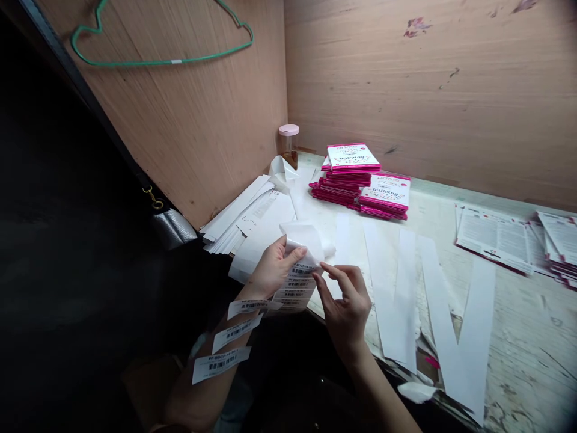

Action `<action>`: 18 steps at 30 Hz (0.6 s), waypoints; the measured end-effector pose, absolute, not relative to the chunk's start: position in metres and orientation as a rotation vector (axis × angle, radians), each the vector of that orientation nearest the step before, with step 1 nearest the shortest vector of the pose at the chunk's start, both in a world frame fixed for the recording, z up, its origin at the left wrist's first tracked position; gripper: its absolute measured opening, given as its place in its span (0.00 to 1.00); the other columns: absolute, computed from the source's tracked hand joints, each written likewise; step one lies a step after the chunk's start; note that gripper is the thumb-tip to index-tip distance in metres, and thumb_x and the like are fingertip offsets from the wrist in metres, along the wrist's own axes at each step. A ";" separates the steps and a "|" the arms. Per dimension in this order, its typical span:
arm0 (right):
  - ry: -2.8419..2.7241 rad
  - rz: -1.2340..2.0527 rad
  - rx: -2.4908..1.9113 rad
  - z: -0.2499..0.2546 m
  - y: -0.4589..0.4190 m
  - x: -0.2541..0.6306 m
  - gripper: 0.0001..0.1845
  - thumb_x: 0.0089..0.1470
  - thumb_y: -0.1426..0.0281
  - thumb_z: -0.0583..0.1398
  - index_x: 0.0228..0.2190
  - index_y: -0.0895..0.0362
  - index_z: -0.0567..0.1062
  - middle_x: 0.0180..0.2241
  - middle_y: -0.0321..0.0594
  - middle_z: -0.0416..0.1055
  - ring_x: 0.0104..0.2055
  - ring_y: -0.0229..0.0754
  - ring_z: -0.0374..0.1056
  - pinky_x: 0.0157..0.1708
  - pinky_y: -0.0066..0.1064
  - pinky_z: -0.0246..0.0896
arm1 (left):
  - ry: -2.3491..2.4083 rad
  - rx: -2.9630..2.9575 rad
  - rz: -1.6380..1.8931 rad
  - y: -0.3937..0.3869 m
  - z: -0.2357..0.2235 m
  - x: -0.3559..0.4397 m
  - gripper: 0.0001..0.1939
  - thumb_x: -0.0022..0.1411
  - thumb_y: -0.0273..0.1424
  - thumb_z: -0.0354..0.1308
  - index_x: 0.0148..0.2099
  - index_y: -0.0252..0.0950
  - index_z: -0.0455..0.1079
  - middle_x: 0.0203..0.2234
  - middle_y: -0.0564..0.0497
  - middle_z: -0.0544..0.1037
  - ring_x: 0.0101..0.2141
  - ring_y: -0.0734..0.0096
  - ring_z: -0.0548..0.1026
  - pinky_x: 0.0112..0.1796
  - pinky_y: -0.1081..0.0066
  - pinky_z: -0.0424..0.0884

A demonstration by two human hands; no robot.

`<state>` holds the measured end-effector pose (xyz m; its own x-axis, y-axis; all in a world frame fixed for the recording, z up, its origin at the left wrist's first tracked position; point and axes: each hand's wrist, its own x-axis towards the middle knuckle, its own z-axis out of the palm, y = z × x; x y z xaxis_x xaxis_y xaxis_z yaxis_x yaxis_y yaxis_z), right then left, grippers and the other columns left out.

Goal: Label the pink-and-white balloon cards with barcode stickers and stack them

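My left hand [274, 270] grips a strip of white barcode labels [295, 287], with a curl of glossy white backing paper [304, 240] rising above my fingers. My right hand [345, 307] pinches the strip's edge between thumb and forefinger, close to the left hand. Several separate barcode labels [220, 364] cling by their ends along my left forearm, overlapping one another. The lower part of the strip is partly hidden behind my hands.
Long white backing strips [387, 294] lie on the worn table [532, 343]. Behind them are stacked pink-edged birthday card packs [347, 174], a pink-lidded jar [288, 139] and a white paper pile [247, 216]. Printed leaflets [493, 237] lie right. A green hanger [162, 45] hangs on the wooden wall [428, 78].
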<state>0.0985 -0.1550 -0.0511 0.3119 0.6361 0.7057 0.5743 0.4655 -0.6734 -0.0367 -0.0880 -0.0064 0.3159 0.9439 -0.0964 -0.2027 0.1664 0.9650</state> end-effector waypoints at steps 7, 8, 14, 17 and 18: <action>-1.423 -0.140 -1.268 -0.051 -0.158 0.097 0.07 0.55 0.77 0.62 0.37 0.55 0.76 0.33 0.40 0.67 0.37 0.42 0.64 0.37 0.37 0.66 | 0.885 1.005 0.988 -0.089 -0.010 -0.035 0.16 0.55 0.37 0.67 0.42 0.35 0.70 0.30 0.52 0.78 0.29 0.71 0.76 0.32 0.72 0.72; -1.449 -0.146 -1.266 -0.049 -0.159 0.096 0.06 0.55 0.77 0.61 0.35 0.55 0.75 0.33 0.40 0.67 0.37 0.42 0.64 0.38 0.38 0.66 | 0.888 0.994 0.979 -0.089 -0.009 -0.035 0.16 0.54 0.36 0.68 0.42 0.35 0.70 0.30 0.52 0.78 0.29 0.72 0.76 0.32 0.72 0.71; -1.539 -0.117 -1.127 -0.027 -0.188 0.093 0.12 0.51 0.82 0.62 0.35 0.54 0.71 0.32 0.38 0.72 0.36 0.42 0.65 0.46 0.45 0.65 | 0.917 0.832 0.868 -0.077 -0.003 -0.038 0.16 0.51 0.31 0.68 0.42 0.32 0.71 0.29 0.49 0.79 0.28 0.69 0.77 0.32 0.73 0.72; -1.379 0.201 -1.095 -0.002 -0.202 0.091 0.08 0.53 0.79 0.61 0.33 0.54 0.70 0.29 0.37 0.71 0.33 0.41 0.65 0.36 0.37 0.66 | 0.903 0.817 0.864 -0.077 -0.001 -0.038 0.16 0.53 0.32 0.68 0.43 0.33 0.71 0.29 0.48 0.79 0.28 0.69 0.77 0.31 0.72 0.71; -1.329 0.393 -1.087 0.006 -0.202 0.089 0.06 0.56 0.76 0.60 0.32 0.54 0.69 0.28 0.37 0.70 0.31 0.40 0.65 0.32 0.35 0.65 | 0.878 0.836 0.873 -0.079 -0.001 -0.036 0.16 0.53 0.33 0.68 0.43 0.33 0.71 0.30 0.48 0.79 0.29 0.69 0.77 0.31 0.72 0.71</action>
<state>0.0892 -0.2024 0.0065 0.2636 0.7731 0.5769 0.3345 0.4877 -0.8064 -0.0359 -0.0787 -0.0008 0.3653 0.8866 -0.2838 -0.2788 0.3951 0.8753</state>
